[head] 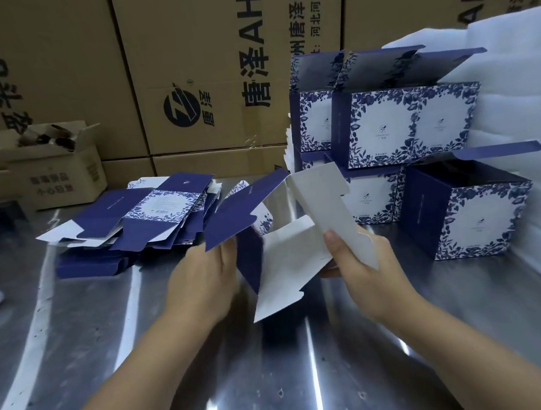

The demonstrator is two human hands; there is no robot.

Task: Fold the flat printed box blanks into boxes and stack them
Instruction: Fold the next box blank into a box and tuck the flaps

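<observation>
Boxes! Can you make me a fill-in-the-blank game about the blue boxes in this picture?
The left hand and right hand hold a blank whose inside is ____.
The pile of flat blanks lies on the ____ side of the table.
The boxes stand with their lids ____.
Missing words: white, left, open.

Brown cartons at the back read "唐泽AH4", printed sideways.
</observation>
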